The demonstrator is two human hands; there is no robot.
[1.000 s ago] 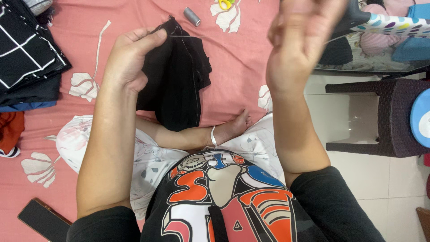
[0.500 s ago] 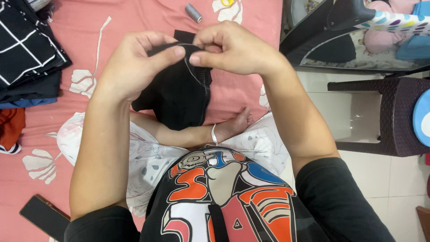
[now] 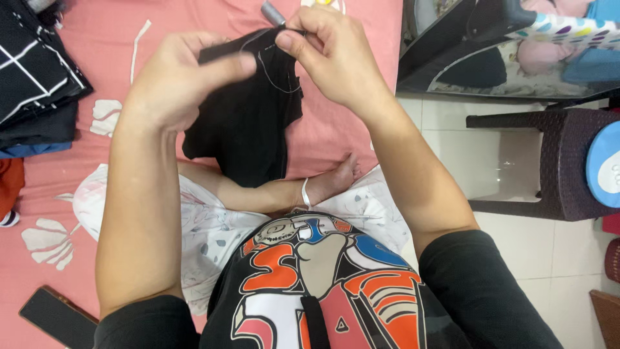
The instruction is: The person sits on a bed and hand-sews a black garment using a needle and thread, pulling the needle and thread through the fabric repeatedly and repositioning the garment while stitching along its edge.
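Black cloth [image 3: 248,123] is held up over the pink bedsheet [image 3: 349,123], its top edge pinched in the closed left hand [image 3: 174,87]. Right hand [image 3: 332,55] is closed too, fingertips pinched on a thin thread [image 3: 268,71] at the cloth's edge; a needle cannot be made out. Thread spool [image 3: 272,13] lies just behind. Judgement: the edge is best kept taut between both hands, and the thread drawn straight with slack taken up gently so it is not knotted.
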